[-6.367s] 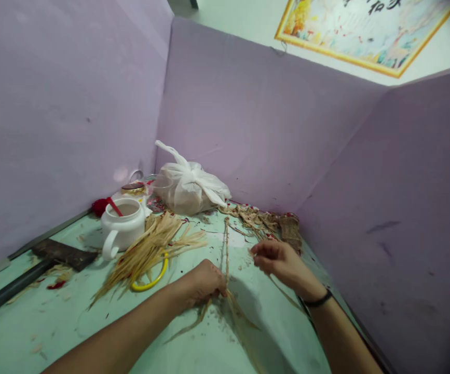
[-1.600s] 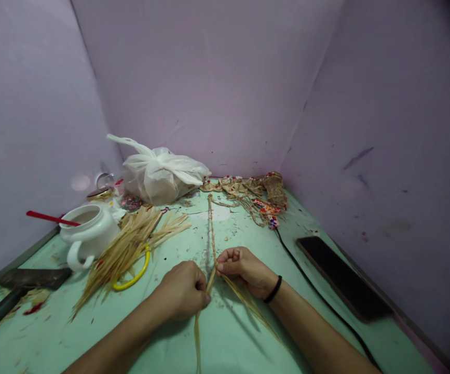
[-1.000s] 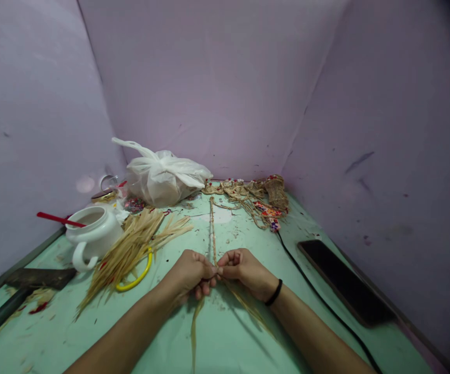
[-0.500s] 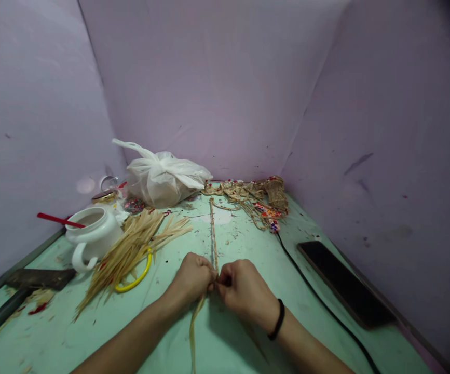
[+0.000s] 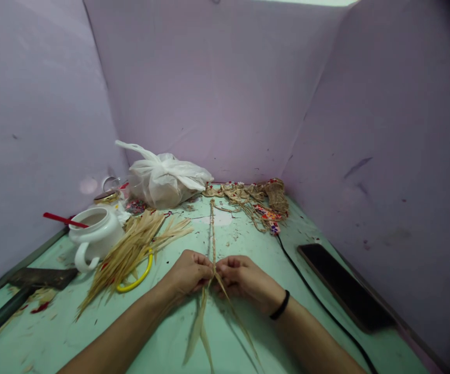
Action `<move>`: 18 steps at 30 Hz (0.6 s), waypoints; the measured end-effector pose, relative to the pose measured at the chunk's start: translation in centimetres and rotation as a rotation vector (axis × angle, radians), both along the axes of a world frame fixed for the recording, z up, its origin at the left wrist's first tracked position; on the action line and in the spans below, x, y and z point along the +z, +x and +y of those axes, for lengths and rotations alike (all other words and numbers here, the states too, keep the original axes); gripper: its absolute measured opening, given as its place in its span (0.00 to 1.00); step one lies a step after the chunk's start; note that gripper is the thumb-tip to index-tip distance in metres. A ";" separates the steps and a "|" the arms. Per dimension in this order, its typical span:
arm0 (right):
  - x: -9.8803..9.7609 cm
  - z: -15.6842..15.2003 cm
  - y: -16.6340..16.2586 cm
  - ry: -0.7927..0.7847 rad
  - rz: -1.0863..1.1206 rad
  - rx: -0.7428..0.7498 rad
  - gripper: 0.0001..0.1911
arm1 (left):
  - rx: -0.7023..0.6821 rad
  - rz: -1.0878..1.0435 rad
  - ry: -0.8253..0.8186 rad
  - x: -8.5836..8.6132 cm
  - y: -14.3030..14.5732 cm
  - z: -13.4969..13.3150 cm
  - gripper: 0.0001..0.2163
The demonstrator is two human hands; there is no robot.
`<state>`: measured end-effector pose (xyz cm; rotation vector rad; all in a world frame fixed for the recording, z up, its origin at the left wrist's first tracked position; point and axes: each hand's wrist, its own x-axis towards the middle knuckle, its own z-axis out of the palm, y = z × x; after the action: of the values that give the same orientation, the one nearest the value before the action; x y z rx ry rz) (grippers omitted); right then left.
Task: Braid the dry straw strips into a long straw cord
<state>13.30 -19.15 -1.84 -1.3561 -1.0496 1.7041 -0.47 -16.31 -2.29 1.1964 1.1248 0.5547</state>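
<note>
The left hand [image 5: 188, 271] and the right hand [image 5: 244, 278] meet knuckle to knuckle at the middle of the green table [image 5: 72, 332], both closed in a pinch on the near end of a braided straw cord [image 5: 212, 228]. The cord runs straight away from the fingers toward the far wall, lying flat on the table, and its far end reaches the tangle of woven straw pieces [image 5: 254, 200] in the back corner. Below the pinch the unbraided straw strips [image 5: 203, 327] fan out toward the person, some under the left hand's fingers, some slanting off beneath the right wrist, which wears a black band [image 5: 280, 311].

Left of the hands lies a loose bundle of straw [image 5: 135, 249] spread across a yellow ring [image 5: 137, 278], which shows only in part beneath it. Beyond the bundle stands a white jug [image 5: 94, 239] with a red stick [image 5: 63, 219] resting across its mouth. A knotted white plastic bag [image 5: 164, 179] sits against the back wall. A dark hammer [image 5: 26, 288] lies at the left edge. To the right of the hands a black cable [image 5: 310, 293] trails along the table, and a dark phone [image 5: 345, 293] lies flat beside the purple wall [image 5: 384, 130]
</note>
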 end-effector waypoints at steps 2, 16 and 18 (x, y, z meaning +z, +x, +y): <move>-0.4 -0.1 -0.5 -0.029 0.009 0.053 0.06 | -0.028 0.000 0.021 -0.3 -0.1 0.1 0.02; -2.9 0.5 -0.9 0.168 -0.246 -0.045 0.03 | -0.210 0.402 0.164 0.0 -1.5 -0.3 0.08; -2.8 0.3 -1.0 0.165 -0.226 -0.060 0.02 | -0.237 0.437 0.215 0.0 -1.3 -0.9 0.08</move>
<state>12.28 -18.81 -4.66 -1.4807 -1.2335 1.4118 -1.80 -17.18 -2.24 1.6674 1.2843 0.2382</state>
